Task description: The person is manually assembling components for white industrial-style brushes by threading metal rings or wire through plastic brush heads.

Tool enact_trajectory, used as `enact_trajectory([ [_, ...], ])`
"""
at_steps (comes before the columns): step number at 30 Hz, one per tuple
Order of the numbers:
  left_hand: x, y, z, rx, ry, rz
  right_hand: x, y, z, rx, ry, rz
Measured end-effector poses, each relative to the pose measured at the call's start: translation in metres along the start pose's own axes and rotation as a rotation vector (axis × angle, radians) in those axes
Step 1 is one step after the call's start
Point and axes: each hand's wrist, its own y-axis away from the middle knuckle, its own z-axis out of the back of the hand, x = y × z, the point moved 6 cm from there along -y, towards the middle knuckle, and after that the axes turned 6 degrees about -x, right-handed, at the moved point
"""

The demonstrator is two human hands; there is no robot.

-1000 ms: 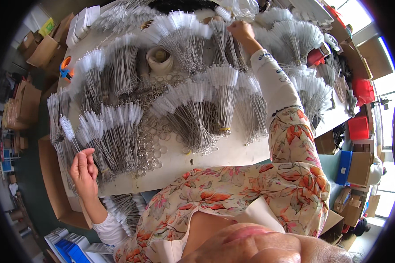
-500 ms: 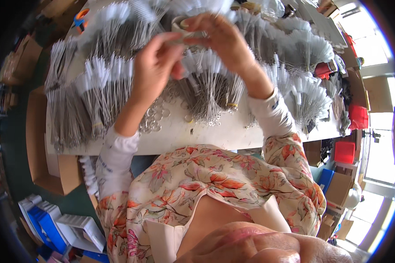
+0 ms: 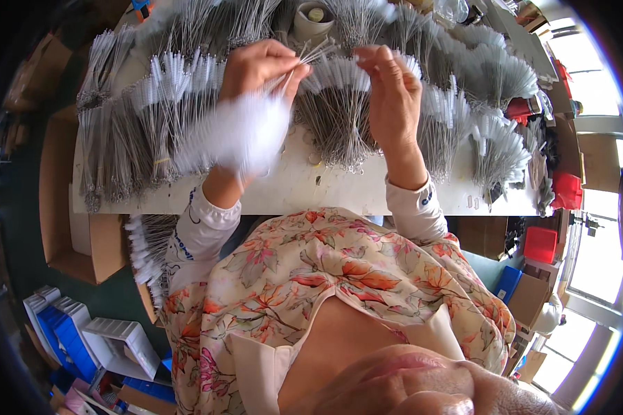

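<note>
My left hand [image 3: 259,69] is closed on a bundle of thin wire brushes [image 3: 246,131]. Their white bristle heads are smeared by motion and hang over my left wrist. The bare wire ends stick out from my fingers toward the right. My right hand [image 3: 396,97] is raised just beyond those wire ends, apart from them, fingers loosely bent and holding nothing that I can see. A white round holder [image 3: 313,26] with a pale core stands behind my hands. Between and below the hands lies a fanned pile of wire brushes [image 3: 336,111] with looped ends.
Rows of similar brushes [image 3: 128,131] cover the white table [image 3: 298,190]. An orange and blue tool [image 3: 142,8] lies at the far left corner. A cardboard box [image 3: 83,256] stands left of the table; red bins [image 3: 540,244] are at the right.
My hands have drawn back from the white holder and moved apart. The brush bundle now shows in my left hand. The view has shifted, and the table sits higher in it.
</note>
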Motion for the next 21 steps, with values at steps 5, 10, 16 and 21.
enact_trajectory([
  [5, 0.002, 0.039, -0.029, 0.090, 0.131, 0.108, -0.041, 0.029, -0.026, 0.016, -0.471, -0.458],
  [10, -0.020, 0.049, -0.010, 0.140, -0.224, -0.112, -0.032, 0.033, -0.010, 0.023, -0.480, -0.569],
  [16, -0.014, 0.052, -0.019, 0.361, 0.457, 0.453, -0.028, 0.081, -0.033, 0.516, 0.468, -0.390],
  [21, -0.019, 0.070, -0.002, 0.481, 0.346, 0.306, -0.018, 0.091, -0.020, 0.559, 0.481, -0.479],
])
